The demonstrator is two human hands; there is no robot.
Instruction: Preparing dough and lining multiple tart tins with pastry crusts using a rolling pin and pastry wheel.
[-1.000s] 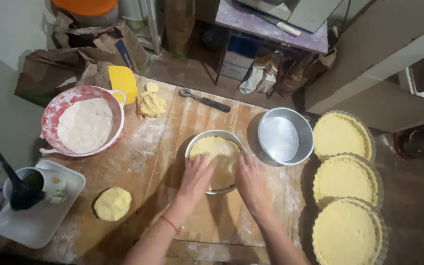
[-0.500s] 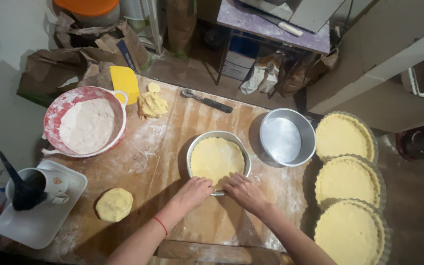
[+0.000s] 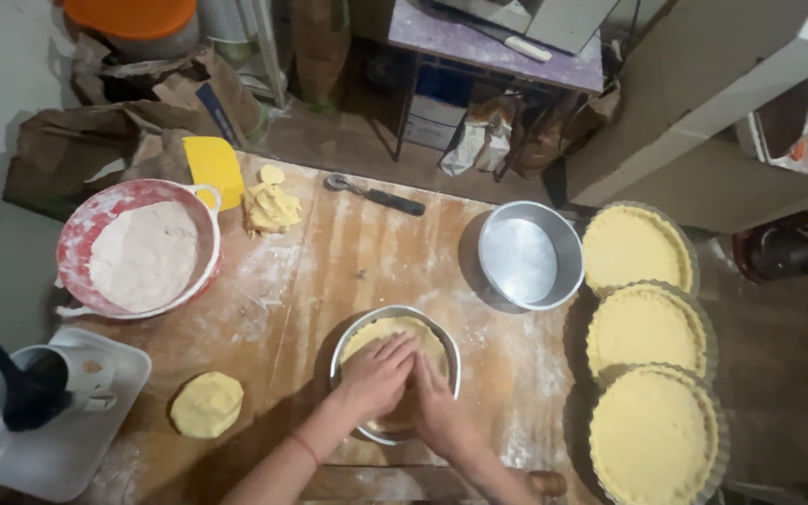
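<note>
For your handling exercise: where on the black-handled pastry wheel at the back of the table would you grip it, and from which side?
Grip the pastry wheel by its black handle, coming down from above at the right-hand end. It lies flat on the wooden table with the metal wheel at its left end, and the handle is the long, straight part with bare table round it.

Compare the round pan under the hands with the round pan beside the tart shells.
The near pan holds yellow dough, pressed by the left hand and right hand; the far pan is bare and untouched. The near pan sits close to the person, the far pan further back. Both are round, shiny metal.
</note>
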